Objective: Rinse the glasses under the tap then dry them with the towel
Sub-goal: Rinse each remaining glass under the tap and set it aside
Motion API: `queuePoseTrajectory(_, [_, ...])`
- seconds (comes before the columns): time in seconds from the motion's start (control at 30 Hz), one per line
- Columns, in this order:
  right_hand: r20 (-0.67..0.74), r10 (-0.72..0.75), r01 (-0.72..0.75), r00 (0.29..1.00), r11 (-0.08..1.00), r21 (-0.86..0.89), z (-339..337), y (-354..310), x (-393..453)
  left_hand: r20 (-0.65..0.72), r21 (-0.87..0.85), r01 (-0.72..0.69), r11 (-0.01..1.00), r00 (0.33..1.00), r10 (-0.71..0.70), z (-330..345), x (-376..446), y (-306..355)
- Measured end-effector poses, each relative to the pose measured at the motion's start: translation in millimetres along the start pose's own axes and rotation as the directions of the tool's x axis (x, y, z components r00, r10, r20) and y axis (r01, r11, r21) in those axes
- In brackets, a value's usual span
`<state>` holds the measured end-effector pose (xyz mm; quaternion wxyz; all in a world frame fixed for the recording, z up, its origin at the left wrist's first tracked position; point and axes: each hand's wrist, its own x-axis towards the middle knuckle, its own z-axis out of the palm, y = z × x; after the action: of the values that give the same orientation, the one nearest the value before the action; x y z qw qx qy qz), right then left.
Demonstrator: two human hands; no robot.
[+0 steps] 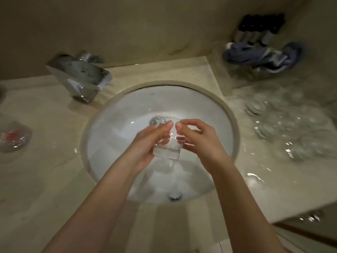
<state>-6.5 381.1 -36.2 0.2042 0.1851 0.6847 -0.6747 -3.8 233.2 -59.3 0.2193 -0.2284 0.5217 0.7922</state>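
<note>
A clear glass hangs over the white round sink, its thick base towards me. My left hand grips its left side with fingers curled round it. My right hand holds the right side, fingertips at the rim. A chrome tap stands at the sink's back left; no stream of water is plainly visible. A blue towel lies bunched on the back right ledge. Several more clear glasses lie blurred on the counter to the right.
A clear container with something red in it sits on the left counter. Dark-capped bottles stand behind the towel. The sink drain is near its front edge. The beige stone counter surrounds the sink.
</note>
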Motion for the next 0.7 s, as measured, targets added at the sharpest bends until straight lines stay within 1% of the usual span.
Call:
queuePoseTrajectory(0.07, [-0.024, -0.034, 0.035, 0.999, 0.997, 0.070, -24.5, 1.2, -13.5, 0.072, 0.150, -0.059, 0.987, 0.996, 0.048, 15.8, -4.9, 3.3])
queuePoseTrajectory(0.17, [-0.067, -0.054, 0.065, 0.996, 0.983, 0.169, -60.2, 4.4, -30.4, 0.220, 0.403, -0.148, 0.903, 0.974, 0.062, 40.1, -6.2, 6.2])
queuePoseTrajectory(0.2, [-0.090, -0.068, 0.083, 0.994, 0.980, 0.179, -72.8, 6.3, -35.1, 0.253, 0.449, -0.176, 0.876, 0.965, 0.065, 50.1, -5.6, 5.8])
queuePoseTrajectory(0.3, [-0.141, -0.124, 0.147, 0.982, 0.975, 0.170, -113.9, 11.0, -51.7, 0.324, 0.509, -0.254, 0.822, 0.942, 0.090, 88.3, -6.2, 0.0])
queuePoseTrajectory(0.37, [-0.158, -0.160, 0.185, 0.974, 0.969, 0.163, -138.9, 12.8, -62.6, 0.367, 0.563, -0.302, 0.769, 0.925, 0.094, 111.8, -7.2, -5.6])
queuePoseTrajectory(0.43, [-0.167, -0.194, 0.217, 0.967, 0.968, 0.130, -168.9, 15.0, -73.9, 0.406, 0.611, -0.345, 0.713, 0.909, 0.091, 140.4, -9.6, -14.8])
queuePoseTrajectory(0.53, [-0.154, -0.220, 0.230, 0.963, 0.972, 0.052, -212.8, 16.9, -82.7, 0.434, 0.611, -0.379, 0.695, 0.895, 0.106, 179.2, -11.7, -31.2])
queuePoseTrajectory(0.63, [-0.106, -0.256, 0.246, 0.961, 0.964, -0.099, -249.3, 14.3, -81.9, 0.433, 0.621, -0.410, 0.668, 0.890, 0.143, 208.0, -12.9, -46.3])
queuePoseTrajectory(0.7, [-0.039, -0.282, 0.267, 0.959, 0.937, -0.224, -267.5, 8.7, -77.5, 0.418, 0.632, -0.424, 0.649, 0.891, 0.175, 221.4, -13.1, -53.4])
